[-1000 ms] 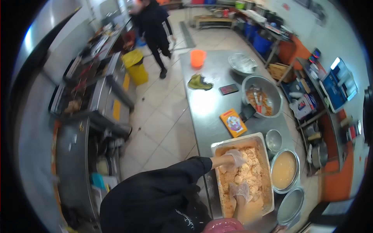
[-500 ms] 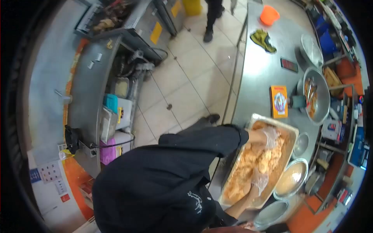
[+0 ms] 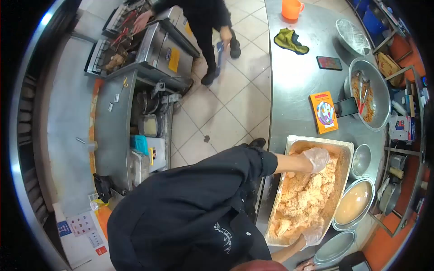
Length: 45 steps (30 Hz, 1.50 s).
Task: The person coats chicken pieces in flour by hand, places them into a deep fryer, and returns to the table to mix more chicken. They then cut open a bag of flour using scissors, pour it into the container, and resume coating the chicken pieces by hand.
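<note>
A large rectangular tray (image 3: 348,151) holds lumpy pieces in a pale orange, flour-like coating (image 3: 312,189). My left hand (image 3: 317,160), in a clear plastic glove, lies over the coated pieces at the tray's far end, fingers stretched and apart from any single piece I can make out. In a matching glove, my right hand (image 3: 313,235) rests at the near end by the tray's right wall. Its fingers look spread, with the tips partly hidden in the coating. Beside the tray stands a metal bowl of beige liquid (image 3: 355,203).
Along the steel table lie an orange glove box (image 3: 323,113), phones (image 3: 329,63), a green-black cloth (image 3: 290,41) and an orange mug (image 3: 292,9). A big bowl (image 3: 383,86) holds orange food and utensils. Another person (image 3: 205,27) stands by the fryers; someone's hand (image 3: 306,265) shows at the bottom edge.
My hands have moved apart: the right drew toward the near end of the tray, the left stayed toward the far end. The other person by the fryers has come further into view.
</note>
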Available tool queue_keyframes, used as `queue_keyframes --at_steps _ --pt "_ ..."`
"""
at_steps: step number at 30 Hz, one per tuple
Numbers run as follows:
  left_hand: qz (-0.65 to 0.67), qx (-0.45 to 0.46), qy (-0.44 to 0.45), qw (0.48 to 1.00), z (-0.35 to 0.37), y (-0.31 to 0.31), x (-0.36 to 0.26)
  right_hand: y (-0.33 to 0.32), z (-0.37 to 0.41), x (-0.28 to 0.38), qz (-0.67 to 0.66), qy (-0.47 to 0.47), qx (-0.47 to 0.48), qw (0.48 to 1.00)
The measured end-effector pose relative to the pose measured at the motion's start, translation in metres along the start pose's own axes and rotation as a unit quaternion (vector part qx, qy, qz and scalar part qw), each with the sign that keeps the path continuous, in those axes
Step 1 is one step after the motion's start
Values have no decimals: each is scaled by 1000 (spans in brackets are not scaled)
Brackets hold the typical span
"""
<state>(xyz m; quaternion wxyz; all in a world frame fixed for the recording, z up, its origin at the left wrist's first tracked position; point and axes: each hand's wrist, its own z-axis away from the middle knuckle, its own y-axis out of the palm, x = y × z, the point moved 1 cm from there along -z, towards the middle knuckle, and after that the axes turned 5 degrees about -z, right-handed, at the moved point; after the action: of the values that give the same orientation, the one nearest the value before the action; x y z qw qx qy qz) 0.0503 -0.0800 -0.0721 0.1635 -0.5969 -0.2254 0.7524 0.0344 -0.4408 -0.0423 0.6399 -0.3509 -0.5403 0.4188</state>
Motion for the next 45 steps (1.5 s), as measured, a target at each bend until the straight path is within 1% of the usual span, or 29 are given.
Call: queue_keyframes --at_steps 2,4,5,7,9,10,12,13,16,17,18,20,22,24,26,27,28,29,30,31,32,34,36,37,39,40,41,43,45 --pt "-102 -73 17 992 0 10 -5 12 7 29 -198 -52 -1 979" --pt "-102 -116 32 988 13 31 -2 -19 20 70 -66 139 45 987" --pt "-75 -125 42 988 22 46 2 -34 31 100 -65 182 60 979" --pt "-32 -160 71 984 30 49 -5 -31 31 80 -83 122 39 988" --pt "-180 -81 60 978 41 33 -25 -11 24 42 -47 17 42 998" --pt "-192 -90 52 976 46 36 -22 -6 22 43 -57 6 49 997" --pt "-98 -121 55 986 51 44 -15 2 15 56 -95 -41 31 994" --pt "-34 -223 72 972 64 47 -15 -1 16 57 -108 -59 21 992" --pt "-58 -168 5 984 71 40 -11 9 9 50 -135 -81 18 987" --pt "-199 -344 98 912 66 54 -3 13 4 51 -130 -72 37 988" --pt "-206 -349 101 908 61 71 4 14 -3 53 -139 -77 35 987" --pt "-59 -354 73 930 58 57 4 -7 -2 96 62 -81 88 991" --pt "-44 -338 52 939 51 52 10 -2 2 112 1 -89 92 992" --pt "-70 -322 38 943 37 58 19 30 -14 93 -18 -139 26 990" --pt "240 -303 108 916 36 61 18 48 -30 66 -19 -184 -38 982" --pt "386 -283 121 870 43 53 6 52 -37 52 -17 -206 -68 976" --pt "395 -281 119 867 42 52 8 34 -25 63 -7 -204 -69 977" --pt "171 -322 136 921 44 52 13 22 -9 75 -10 -205 -18 978" --pt "-62 -343 146 926 48 52 15 13 10 84 -13 -204 34 978" --pt "-120 -245 57 960 50 46 17 11 24 82 -6 -198 36 980" --pt "-113 -242 56 962 49 45 15 7 32 79 -81 -191 31 978" --pt "-225 -334 169 899 53 49 10 -3 43 86 -150 -176 26 973" --pt "-211 -258 150 931 56 42 -2 -21 51 91 70 -85 113 987" --pt "-206 -205 133 948 57 29 -9 -22 49 80 74 -79 110 988" --pt "-225 -120 92 963 67 -5 -33 -20 54 37 6 14 10 1000" --pt "-243 -107 77 961 66 -21 -43 -13 60 20 8 22 10 1000" --pt "-268 -132 70 952 63 -32 -48 -6 66 5 39 33 -45 998" --pt "-343 -385 103 851 29 -18 -17 9 82 -31 102 65 -159 980" --pt "-292 -383 7 876 -11 -22 13 1 115 -85 191 115 -278 935"
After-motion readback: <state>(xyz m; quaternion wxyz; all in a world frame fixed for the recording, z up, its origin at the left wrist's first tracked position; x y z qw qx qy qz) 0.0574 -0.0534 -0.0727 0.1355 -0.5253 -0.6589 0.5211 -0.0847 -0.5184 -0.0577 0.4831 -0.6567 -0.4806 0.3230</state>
